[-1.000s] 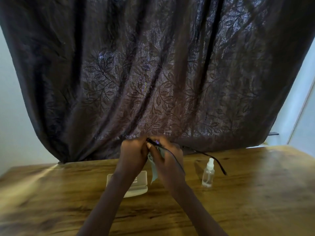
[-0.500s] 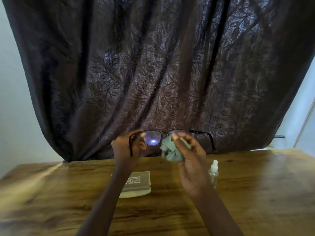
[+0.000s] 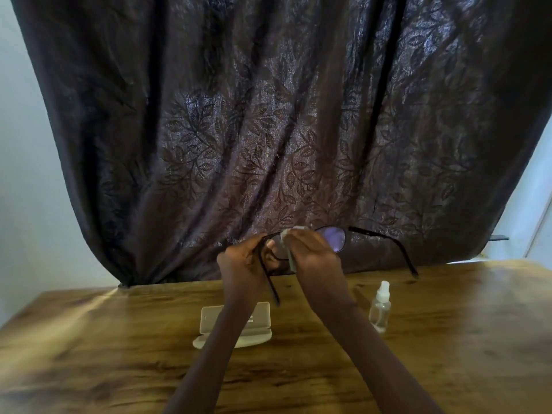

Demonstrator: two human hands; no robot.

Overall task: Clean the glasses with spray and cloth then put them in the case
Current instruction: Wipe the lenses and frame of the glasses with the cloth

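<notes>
Head view.
- Glasses [image 3: 334, 239]: thin black frame, temples unfolded, held above table [image 3: 119, 339], in front of curtain [image 3: 268, 130].
- Left hand [image 3: 242, 264]: fingers curled, pinches frame corner.
- Right hand [image 3: 313, 255]: pinches pale green cloth [image 3: 292, 264] over one lens.
- Case [image 3: 260, 316]: cream, hard shell, open on table; lid label too blurred to read.
- Spray bottle [image 3: 380, 312]: clear plastic, white nozzle, upright, right of case.
- Table: glossy wood grain.
- Curtain: dark, embossed leaf pattern.
</notes>
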